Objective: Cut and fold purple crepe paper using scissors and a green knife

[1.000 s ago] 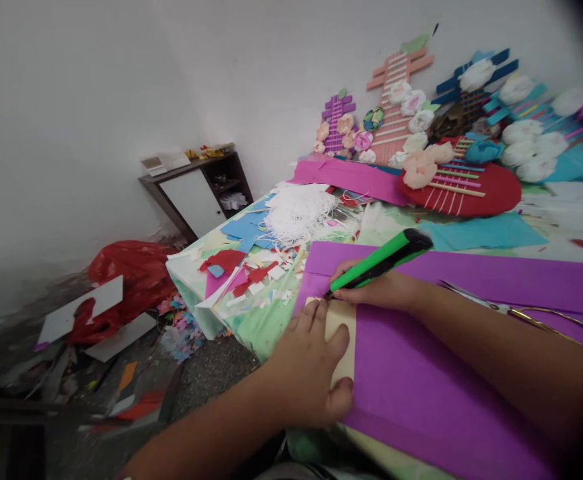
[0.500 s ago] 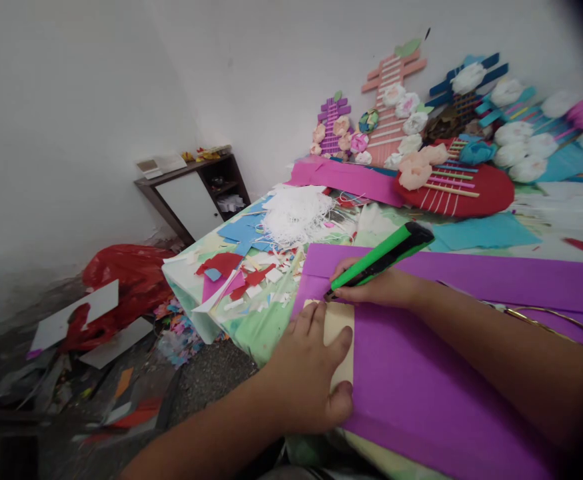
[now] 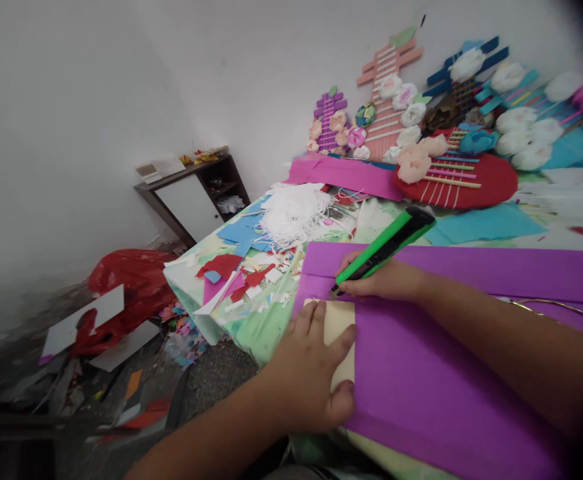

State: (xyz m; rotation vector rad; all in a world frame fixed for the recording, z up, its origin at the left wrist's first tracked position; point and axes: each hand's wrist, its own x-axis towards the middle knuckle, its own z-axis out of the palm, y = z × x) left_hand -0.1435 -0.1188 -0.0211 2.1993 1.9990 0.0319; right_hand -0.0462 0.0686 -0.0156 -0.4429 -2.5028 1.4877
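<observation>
The right hand (image 3: 377,279), fingers closed round a green-and-black plastic cutter (image 3: 382,249), has tipped it steeper, so its point sits further toward three o'clock along the twelve-o'clock edge of the cream rectangular card (image 3: 340,317) the left hand (image 3: 307,375) presses, fingers spread, onto the broad purple sheet (image 3: 421,377).

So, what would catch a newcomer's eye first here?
Probably the bright green-and-black cutter in the right hand's grip, over the purple sheet. Beyond it, flower-decked craft pieces line the wall. At far left, a red plastic bag lies on the floor.
</observation>
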